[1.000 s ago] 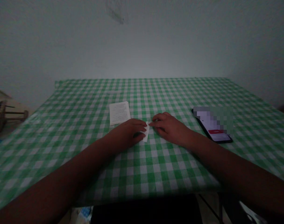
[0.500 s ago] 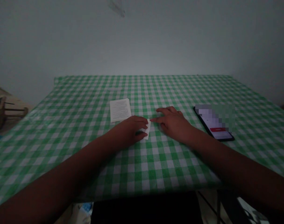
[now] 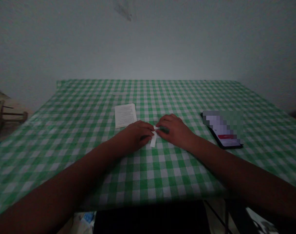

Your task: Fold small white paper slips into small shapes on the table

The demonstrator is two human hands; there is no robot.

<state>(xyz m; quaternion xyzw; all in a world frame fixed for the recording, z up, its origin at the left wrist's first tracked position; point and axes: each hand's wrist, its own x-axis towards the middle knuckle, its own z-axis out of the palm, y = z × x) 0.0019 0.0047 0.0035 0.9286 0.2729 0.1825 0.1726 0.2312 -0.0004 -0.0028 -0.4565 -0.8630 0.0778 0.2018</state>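
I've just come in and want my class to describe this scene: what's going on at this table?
A person's two bare hands are working at a small white paper strip on a checked tablecloth. The left hand and right hand have their fingertips at its far end. Printed paper lies beyond the left hand; a lit phone lies to the right.

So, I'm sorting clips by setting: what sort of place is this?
Probably a room in a home, though not certain: a green-checked tablecloth, a phone lying on it, and a pale wall behind.

Green-checked tablecloth, seemingly white strip
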